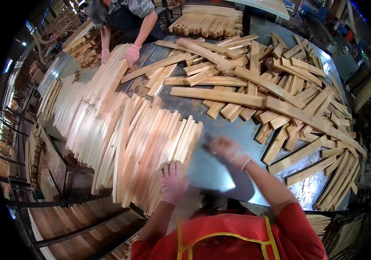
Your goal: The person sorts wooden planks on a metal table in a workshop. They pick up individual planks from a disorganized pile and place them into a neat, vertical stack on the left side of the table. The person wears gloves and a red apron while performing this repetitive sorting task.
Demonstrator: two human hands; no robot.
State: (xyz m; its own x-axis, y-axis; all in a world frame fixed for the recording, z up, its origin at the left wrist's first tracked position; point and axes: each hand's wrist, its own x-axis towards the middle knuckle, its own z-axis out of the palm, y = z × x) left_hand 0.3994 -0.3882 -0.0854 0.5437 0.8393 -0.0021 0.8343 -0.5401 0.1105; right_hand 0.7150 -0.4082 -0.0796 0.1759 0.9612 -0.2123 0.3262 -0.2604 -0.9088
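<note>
The left hand [173, 183] is being held loosely open, bent fingers being rested on the near ends of the wood strips [151, 147]. The right hand [228, 151] is being badly blurred, so can't tell if anything's being gripped. Pale, kinda glare-washed strips are being bunched side by side toward the worktop's [216, 173] near left corner.

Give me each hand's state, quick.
Left pink-gloved hand: against the row of long, pale wooden strips; grip unclear.
Right pink-gloved hand: motion-blurred; open or closed, cannot be told.
</note>
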